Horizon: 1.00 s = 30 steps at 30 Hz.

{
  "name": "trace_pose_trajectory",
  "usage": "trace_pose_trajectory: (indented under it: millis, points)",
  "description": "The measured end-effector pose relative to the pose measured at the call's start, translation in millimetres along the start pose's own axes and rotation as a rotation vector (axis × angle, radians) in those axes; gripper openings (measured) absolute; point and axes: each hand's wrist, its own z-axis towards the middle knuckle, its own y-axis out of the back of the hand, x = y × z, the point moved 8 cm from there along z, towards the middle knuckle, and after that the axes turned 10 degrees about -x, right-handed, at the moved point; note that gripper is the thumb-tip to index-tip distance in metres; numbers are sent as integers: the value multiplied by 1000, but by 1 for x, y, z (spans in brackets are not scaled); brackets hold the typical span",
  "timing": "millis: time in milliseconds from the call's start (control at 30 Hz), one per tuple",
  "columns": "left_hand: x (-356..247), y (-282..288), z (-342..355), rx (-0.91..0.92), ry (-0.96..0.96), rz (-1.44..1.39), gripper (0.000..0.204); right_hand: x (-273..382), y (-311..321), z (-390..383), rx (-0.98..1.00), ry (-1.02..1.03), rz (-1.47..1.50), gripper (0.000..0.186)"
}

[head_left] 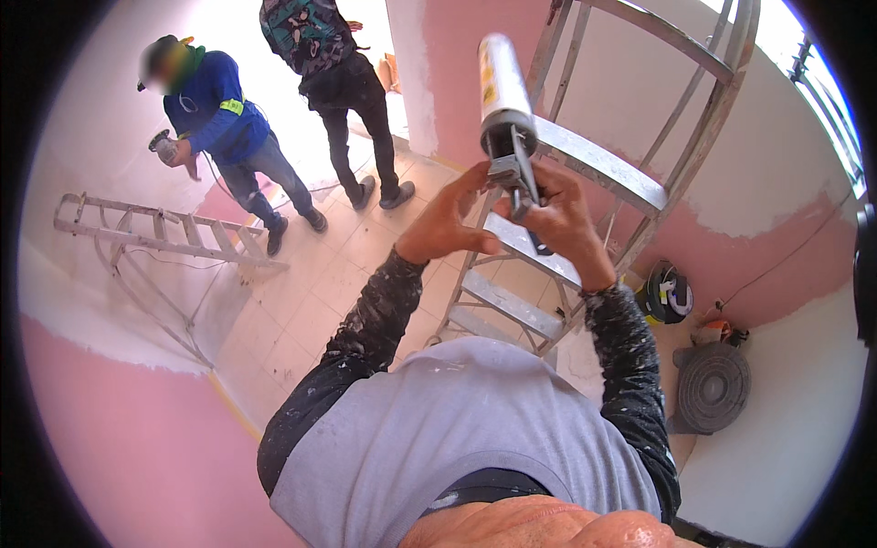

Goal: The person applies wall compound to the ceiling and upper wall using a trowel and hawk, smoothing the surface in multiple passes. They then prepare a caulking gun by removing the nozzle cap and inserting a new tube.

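Note:
A caulking gun (517,173) with a white cartridge (503,78) in it points up and away in front of me. My right hand (565,217) is closed round the gun's handle end. My left hand (449,219) is beside the gun on its left, thumb stretched apart from the fingers. Its fingertips reach the gun's rear end, partly hidden there, and I cannot tell whether they touch it. Both my dark sleeves are spattered with white. Just beyond the gun stands a metal stepladder (598,164).
A second stepladder (164,233) stands at the left. Near it a person in blue (215,100) holds a corded power tool (164,146); another person (315,55) with a backpack stands at the doorway. At the right are a dark bucket (667,294) and a round dark lidded container (714,388).

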Motion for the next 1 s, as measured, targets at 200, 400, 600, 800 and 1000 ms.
trace_pose_trajectory:
  millis: [200, 400, 600, 800, 1000]
  points:
    - [35, 6, -54, -158, 304, -178, 84, -72, -44, -40, 133, -38, -81, 42]
    - [43, 32, -102, -312, 307, 239, 91, -67, -86, -75, 296, 117, -396, 57]
    - [62, 72, -134, -484, 321, 508, 72, -50, -75, -95, 430, 50, -786, 46]
    - [57, 89, -130, -696, 278, 584, 67, 17, -99, -80, 204, 651, -1073, 37]
    - [33, 102, -123, -759, 167, 802, 84, -58, -118, -47, 387, 149, -802, 44]
